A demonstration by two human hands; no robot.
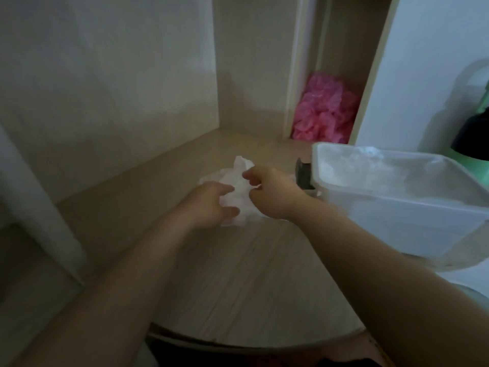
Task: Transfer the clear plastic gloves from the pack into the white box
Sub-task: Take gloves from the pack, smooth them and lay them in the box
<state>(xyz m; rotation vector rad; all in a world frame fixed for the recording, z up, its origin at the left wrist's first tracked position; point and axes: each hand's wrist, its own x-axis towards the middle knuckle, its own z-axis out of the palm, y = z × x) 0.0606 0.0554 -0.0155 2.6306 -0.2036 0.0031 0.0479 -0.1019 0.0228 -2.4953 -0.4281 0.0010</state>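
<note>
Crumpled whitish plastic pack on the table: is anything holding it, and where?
The right hand pinches the crumpled whitish plastic pack at its right edge; the left hand grips its left side. Blur hides finer detail.

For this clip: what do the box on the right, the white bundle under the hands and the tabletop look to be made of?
The white box: rigid translucent plastic, matt; contents show dimly through its wall. The glove bundle: thin crinkled plastic film, whitish where layers bunch. The tabletop: pale wood-grain, likely laminate; fine parallel streaks, low sheen, though blur leaves it open.
</note>
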